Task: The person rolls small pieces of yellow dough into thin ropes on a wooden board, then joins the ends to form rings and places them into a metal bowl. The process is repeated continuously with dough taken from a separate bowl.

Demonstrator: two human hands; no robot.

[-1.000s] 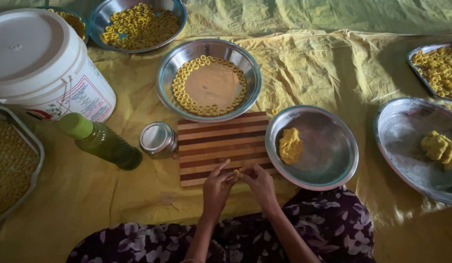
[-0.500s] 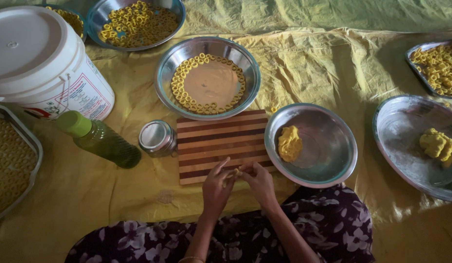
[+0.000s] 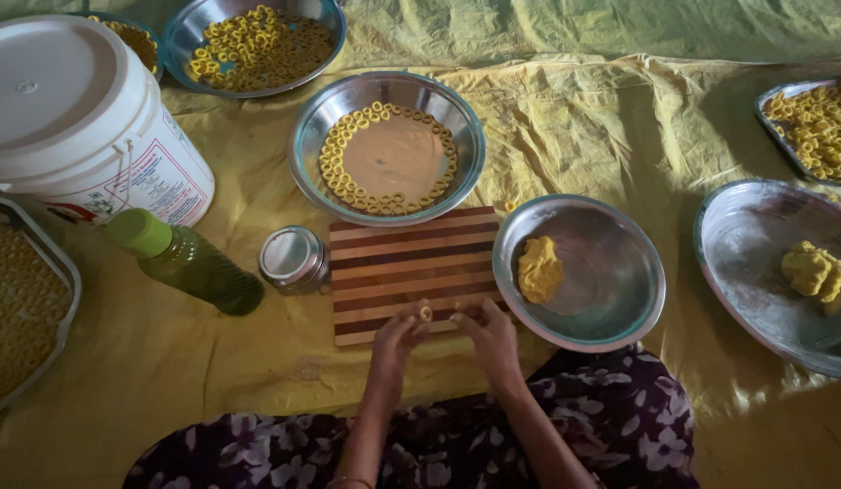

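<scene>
While fingertips pinch dough ring | left hand | right hand | striped board

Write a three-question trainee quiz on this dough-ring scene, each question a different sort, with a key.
1. True or false: the lump of yellow dough nearest the hands lies on the striped cutting board.
2. Multiple choice: how are the dough rings arranged in the steel bowl behind the board? A) heaped in the middle B) ringed along the edge of the bottom C) stacked in towers
3. Fill in: the left hand and right hand meet at the board's near edge, the left fingertips pinching a small dough ____.

Key: 1 false, it lies in the round steel plate to the right; 2 B; 3 ring.
</scene>
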